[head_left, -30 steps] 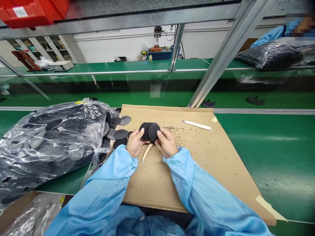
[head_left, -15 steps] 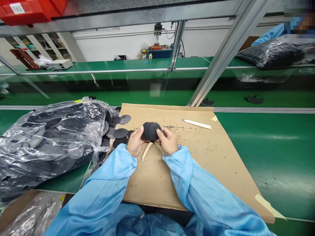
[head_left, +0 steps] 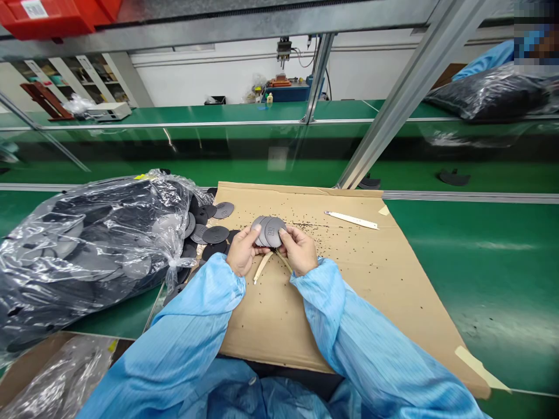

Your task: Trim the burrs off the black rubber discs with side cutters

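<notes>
Fanned grey discs right here, over the middle of the cardboard: the fingers of my left hand pinch the left edge, those of my right hand grip the right. A pale strip shows just nearer. Loose discs lie left, a bulging clear bag beyond them on the green desk; a white tool rests far right.
</notes>
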The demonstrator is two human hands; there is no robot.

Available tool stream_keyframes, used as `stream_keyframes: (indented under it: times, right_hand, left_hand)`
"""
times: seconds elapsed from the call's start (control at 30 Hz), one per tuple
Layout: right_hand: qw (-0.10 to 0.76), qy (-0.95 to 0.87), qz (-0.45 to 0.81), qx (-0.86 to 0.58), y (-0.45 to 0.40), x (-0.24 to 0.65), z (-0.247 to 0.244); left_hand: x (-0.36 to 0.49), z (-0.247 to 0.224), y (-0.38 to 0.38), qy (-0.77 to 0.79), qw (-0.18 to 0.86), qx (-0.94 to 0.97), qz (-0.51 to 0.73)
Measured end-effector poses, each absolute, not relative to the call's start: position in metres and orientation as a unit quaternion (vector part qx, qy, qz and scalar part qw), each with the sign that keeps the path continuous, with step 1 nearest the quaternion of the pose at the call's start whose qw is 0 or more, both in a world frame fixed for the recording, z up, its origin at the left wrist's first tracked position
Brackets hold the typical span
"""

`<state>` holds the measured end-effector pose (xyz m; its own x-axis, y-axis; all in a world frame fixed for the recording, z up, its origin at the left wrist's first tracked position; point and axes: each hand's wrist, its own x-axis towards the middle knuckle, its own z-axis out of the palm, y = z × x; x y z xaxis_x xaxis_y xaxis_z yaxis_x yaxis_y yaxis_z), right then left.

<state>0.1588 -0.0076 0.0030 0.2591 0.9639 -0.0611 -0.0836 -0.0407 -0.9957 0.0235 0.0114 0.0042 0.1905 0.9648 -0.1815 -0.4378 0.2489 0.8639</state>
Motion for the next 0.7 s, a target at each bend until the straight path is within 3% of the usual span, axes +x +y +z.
stream_keyframes:
  times: [0.7]
  right_hand:
    - [0.569,-0.413,0.445,-0.554,-0.0065,0.1600,-0.0010]
  left_hand:
    - [0.0243,-0.0015,0.0138,0.400,0.664,0.355,0.523]
